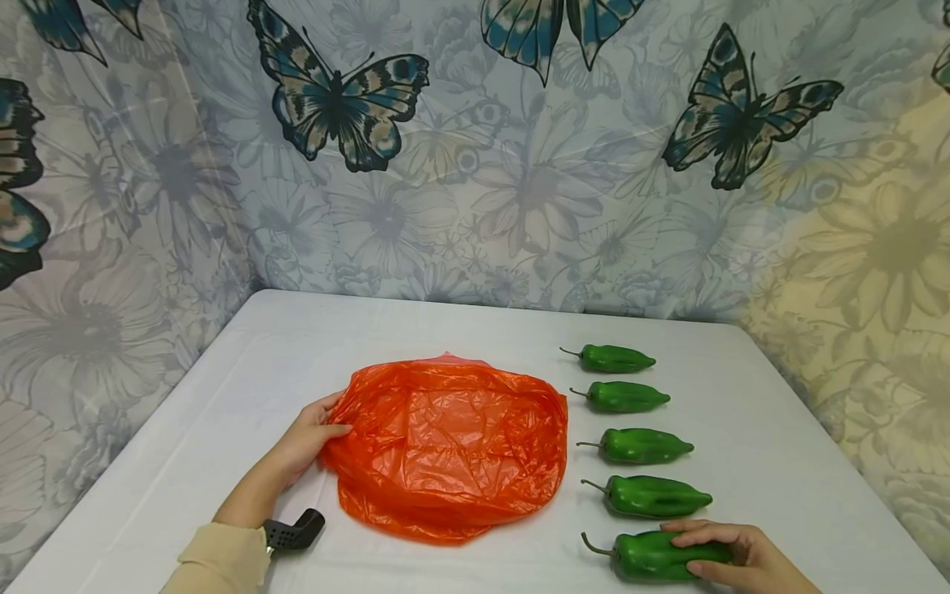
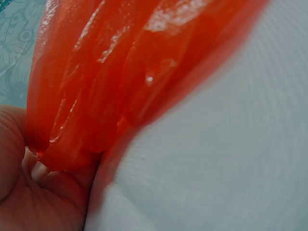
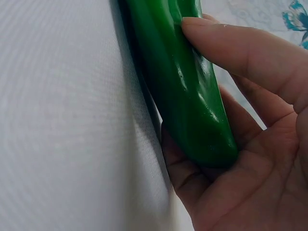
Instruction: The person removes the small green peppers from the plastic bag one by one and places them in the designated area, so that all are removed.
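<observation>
An orange-red plastic bag (image 1: 453, 445) lies spread and crinkled on the table, its mouth facing the head camera. My left hand (image 1: 308, 437) pinches the bag's left edge, thumb on top; in the left wrist view the gathered plastic (image 2: 91, 96) runs between thumb and fingers. At the front right, my right hand (image 1: 742, 557) grips the nearest green pepper (image 1: 646, 554) by its tip end, the stem pointing left. Up close in the right wrist view, thumb and fingers wrap around the glossy pepper (image 3: 187, 91), right at the white cloth.
Several more green peppers form a column behind the held one, including one close behind (image 1: 656, 497) and one farthest back (image 1: 616, 359), stems leftward. A white cloth covers the table (image 1: 297, 330). Butterfly-patterned fabric (image 1: 519, 206) hangs behind. A black device (image 1: 297, 530) sits at the left wrist.
</observation>
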Tool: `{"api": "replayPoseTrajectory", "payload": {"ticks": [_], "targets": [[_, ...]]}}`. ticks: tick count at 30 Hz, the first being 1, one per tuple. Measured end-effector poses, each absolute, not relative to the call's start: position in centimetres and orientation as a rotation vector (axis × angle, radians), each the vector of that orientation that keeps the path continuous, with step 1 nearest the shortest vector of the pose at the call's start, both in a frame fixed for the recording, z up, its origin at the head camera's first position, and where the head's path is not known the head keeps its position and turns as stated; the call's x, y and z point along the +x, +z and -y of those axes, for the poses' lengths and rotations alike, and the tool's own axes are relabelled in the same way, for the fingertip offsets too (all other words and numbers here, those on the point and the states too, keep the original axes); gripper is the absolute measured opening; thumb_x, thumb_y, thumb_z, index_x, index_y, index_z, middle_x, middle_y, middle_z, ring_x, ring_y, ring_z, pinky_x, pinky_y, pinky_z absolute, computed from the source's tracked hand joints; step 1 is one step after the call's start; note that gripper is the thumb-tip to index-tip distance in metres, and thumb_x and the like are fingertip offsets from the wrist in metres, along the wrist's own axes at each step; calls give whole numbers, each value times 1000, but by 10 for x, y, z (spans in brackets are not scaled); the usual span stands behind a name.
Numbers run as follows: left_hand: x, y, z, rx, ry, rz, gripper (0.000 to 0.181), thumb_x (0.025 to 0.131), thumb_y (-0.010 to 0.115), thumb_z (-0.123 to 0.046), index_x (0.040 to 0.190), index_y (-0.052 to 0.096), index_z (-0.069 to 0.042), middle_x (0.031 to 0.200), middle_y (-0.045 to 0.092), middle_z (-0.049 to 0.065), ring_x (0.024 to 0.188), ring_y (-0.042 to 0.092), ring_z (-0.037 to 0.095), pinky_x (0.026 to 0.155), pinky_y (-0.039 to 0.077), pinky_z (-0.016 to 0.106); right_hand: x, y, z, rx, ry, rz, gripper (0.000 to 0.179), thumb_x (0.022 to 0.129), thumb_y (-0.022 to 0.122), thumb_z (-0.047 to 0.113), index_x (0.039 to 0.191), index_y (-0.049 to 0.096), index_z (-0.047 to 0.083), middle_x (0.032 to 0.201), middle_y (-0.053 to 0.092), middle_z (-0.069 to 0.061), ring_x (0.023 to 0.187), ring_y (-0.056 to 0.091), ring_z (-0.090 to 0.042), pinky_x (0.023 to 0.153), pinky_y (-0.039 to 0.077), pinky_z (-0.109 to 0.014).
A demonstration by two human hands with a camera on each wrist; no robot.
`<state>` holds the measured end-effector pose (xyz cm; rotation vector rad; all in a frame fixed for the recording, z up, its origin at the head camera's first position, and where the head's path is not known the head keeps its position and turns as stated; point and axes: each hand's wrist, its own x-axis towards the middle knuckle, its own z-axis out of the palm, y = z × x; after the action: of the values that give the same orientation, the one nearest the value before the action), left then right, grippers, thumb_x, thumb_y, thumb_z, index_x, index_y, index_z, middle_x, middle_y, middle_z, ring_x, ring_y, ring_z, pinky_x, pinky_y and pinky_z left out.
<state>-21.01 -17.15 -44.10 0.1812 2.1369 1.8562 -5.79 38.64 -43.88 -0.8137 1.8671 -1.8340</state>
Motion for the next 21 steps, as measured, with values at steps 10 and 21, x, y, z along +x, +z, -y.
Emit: {"api": "replayPoseTrajectory", "payload": {"ticks": [10, 21], "targets": [[-211, -442, 171, 188, 1853, -2147, 64, 88, 48, 3, 145, 19, 7, 146, 31, 28, 92, 57, -1, 77, 51, 16, -57, -439, -387, -793, -1807, -1952, 41, 86, 40, -21, 123, 53, -10, 136, 53, 7, 125, 42, 6, 95, 39, -9], [-210, -440, 171, 169, 1849, -2138, 64, 89, 48, 2, 146, 18, 5, 146, 31, 28, 86, 61, 1, 74, 53, 18, -56, -439, -388, -739, -1779, -2027, 39, 86, 42, -19, 121, 55, -10, 134, 54, 10, 123, 43, 7, 93, 38, -9]]}}
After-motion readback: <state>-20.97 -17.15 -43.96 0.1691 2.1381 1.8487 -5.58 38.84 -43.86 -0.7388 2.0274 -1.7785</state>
